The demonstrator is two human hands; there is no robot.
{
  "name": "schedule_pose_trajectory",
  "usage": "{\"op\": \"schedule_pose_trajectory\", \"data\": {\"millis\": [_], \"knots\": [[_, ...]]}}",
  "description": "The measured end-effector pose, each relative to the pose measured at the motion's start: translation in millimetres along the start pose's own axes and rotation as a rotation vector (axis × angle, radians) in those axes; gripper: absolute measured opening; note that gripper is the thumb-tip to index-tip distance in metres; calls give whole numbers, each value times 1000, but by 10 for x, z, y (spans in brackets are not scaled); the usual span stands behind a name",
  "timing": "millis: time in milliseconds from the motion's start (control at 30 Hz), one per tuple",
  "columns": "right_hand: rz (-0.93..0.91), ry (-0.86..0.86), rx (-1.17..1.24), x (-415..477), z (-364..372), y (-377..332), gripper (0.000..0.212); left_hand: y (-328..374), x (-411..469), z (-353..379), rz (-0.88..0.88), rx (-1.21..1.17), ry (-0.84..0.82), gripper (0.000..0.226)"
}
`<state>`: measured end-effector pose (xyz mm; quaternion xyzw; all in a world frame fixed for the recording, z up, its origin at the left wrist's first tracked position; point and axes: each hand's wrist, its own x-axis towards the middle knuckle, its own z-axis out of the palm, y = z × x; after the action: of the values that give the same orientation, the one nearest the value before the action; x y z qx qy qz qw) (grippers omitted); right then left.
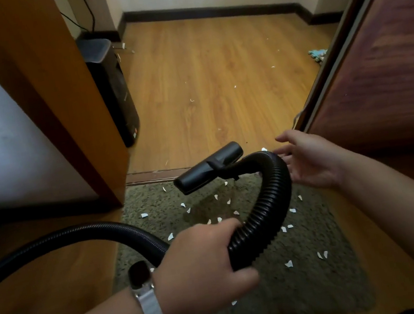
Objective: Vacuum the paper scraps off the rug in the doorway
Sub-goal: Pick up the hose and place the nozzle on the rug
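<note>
Holding hose (268, 201), left hand (204, 261) fingers wrapped round it; right hand (307, 159) fingers spread, empty. Best: grip near floor head (209, 167), lower flat onto rug (318, 289), sweep over paper scraps (288, 263).

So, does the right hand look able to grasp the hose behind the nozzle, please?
Probably yes: the right hand is open beside the hose, with nothing between them; the left hand grips it lower down.
</note>
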<state>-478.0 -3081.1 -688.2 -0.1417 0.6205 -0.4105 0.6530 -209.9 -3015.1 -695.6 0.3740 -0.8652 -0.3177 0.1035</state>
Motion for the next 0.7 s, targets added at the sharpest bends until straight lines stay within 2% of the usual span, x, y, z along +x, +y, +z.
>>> {"op": "schedule_pose_trajectory", "data": {"millis": [100, 200, 300, 467, 600, 700], "knots": [[51, -48, -188, 12, 333, -29, 50, 59, -60, 69, 66, 201, -8, 31], [84, -96, -379, 66, 573, 11, 37, 48, -68, 204, 115, 317, -41, 33], [111, -112, -578, 127, 646, 111, 25, -51, -77, 340, 129, 319, -132, 35], [-132, -12, -942, 186, 473, 185, 32, -805, -56, 464, 37, 207, -241, 37], [-175, -77, -998, 246, 254, 266, 39, -1462, -80, 489, 51, 410, -258, 44], [-205, -81, -990, 361, 182, 307, 41, -1534, -84, 525, 30, 445, -305, 50]]}}
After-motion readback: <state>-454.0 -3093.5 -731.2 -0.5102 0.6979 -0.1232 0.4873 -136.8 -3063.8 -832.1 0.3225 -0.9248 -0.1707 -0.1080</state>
